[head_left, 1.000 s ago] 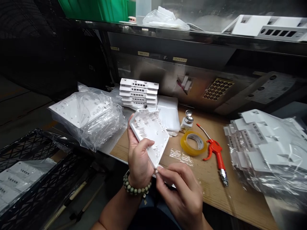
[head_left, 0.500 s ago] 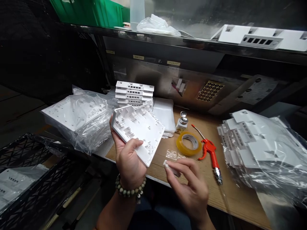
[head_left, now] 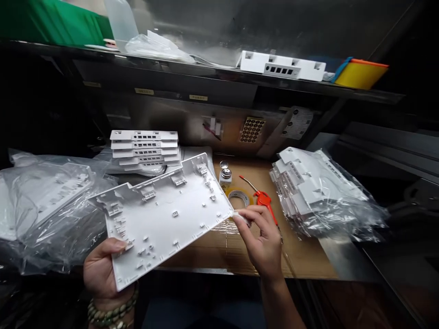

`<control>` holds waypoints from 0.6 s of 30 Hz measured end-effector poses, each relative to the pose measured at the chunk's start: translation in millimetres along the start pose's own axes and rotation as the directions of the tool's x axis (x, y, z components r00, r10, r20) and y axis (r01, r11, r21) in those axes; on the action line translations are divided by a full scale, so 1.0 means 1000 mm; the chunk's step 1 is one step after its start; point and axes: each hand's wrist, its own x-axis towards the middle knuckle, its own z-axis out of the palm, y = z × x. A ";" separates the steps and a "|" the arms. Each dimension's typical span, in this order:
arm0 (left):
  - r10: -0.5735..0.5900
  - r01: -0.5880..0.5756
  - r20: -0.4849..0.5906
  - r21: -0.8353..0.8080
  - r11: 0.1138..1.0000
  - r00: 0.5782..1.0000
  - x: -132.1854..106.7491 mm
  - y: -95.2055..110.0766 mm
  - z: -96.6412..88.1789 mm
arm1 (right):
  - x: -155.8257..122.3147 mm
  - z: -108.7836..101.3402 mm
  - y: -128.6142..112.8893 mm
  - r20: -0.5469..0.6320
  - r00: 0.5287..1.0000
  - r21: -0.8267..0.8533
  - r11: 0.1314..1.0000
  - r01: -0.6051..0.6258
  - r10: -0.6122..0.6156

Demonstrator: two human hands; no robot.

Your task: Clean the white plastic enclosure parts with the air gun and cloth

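Note:
A white plastic housing panel [head_left: 164, 219], its inner side with clips and posts facing me, is tilted above the bench. My left hand [head_left: 104, 269] grips its lower left edge, thumb on the inner face. With fingers pinched, my right hand [head_left: 260, 233] holds a small white wad [head_left: 242, 218], possibly cloth, at the panel's right corner. Just behind that hand lie a roll of yellowish clear tape [head_left: 249, 196] and a red air blow gun [head_left: 263, 199]. A small pump bottle [head_left: 225, 176] with a metal top stands beside the tape.
Stacked white housings [head_left: 144, 145] stand behind the panel. Bagged housings lie at the right [head_left: 308, 183] and left [head_left: 51, 201]. Overhead runs a metal shelf [head_left: 212, 73] carrying a green bin [head_left: 51, 23], one white housing [head_left: 281, 66] and a yellow container [head_left: 361, 74].
The panel has turned and swung left, showing its inner face more broadly. My right hand has brought the white wad up to its right corner. The camera view has shifted right.

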 end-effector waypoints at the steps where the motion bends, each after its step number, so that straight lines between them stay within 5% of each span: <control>1: -0.007 0.007 -0.045 0.004 1.000 0.999 -0.001 0.000 -0.001 | -0.001 0.001 -0.001 0.014 1.000 -0.001 1.000 0.004 -0.004; 6: -0.062 0.062 -0.003 -0.008 0.998 0.998 0.003 0.001 -0.012 | -0.005 0.001 0.008 0.038 0.999 -0.026 0.999 0.035 -0.034; 11: -0.200 0.195 0.120 0.050 0.979 0.972 0.017 0.012 -0.048 | 0.011 -0.005 0.023 -0.003 0.999 -0.098 0.994 0.042 -0.042; 18: -0.280 0.193 0.216 0.355 0.915 0.935 0.003 0.005 -0.073 | 0.046 0.002 -0.016 -0.141 0.988 0.053 0.995 0.079 -0.071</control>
